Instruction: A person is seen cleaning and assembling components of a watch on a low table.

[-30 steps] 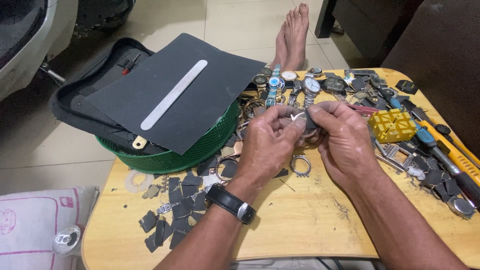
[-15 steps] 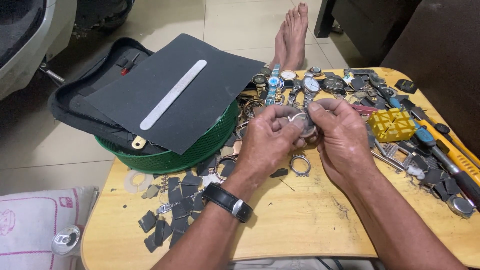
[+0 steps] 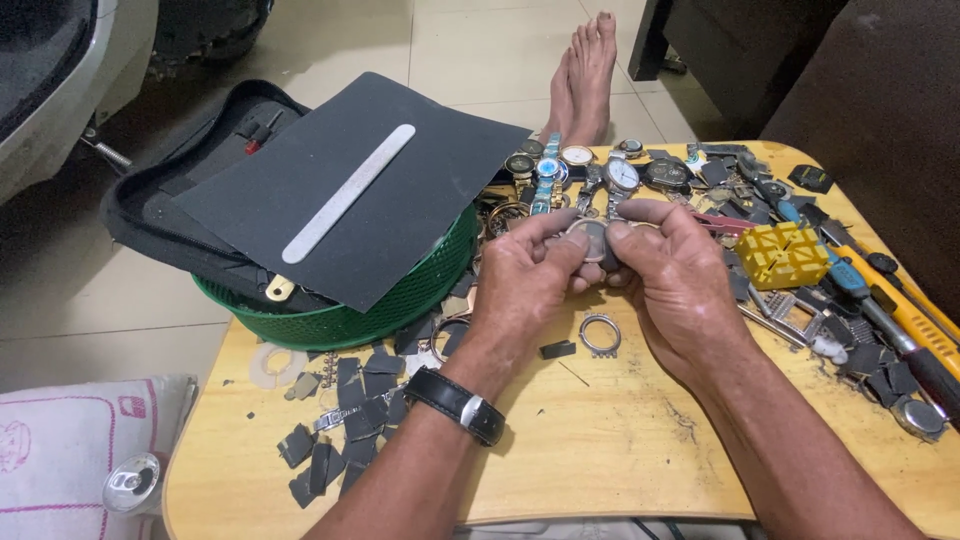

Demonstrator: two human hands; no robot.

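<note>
Both hands are pinching a small round watch case (image 3: 590, 240) above the far middle of the table (image 3: 620, 450), left hand (image 3: 520, 285) and right hand (image 3: 675, 280) fingertips closing narrowly on its rim. It seems light, stiff, slippery; edges are offering the safest grip.

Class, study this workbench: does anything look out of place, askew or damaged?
Yes. A black sheet with a metal strip lies tilted over the green basket, overhanging its rim. Dark strap scraps lie scattered on the table. A loose metal ring lies below both hands.
</note>
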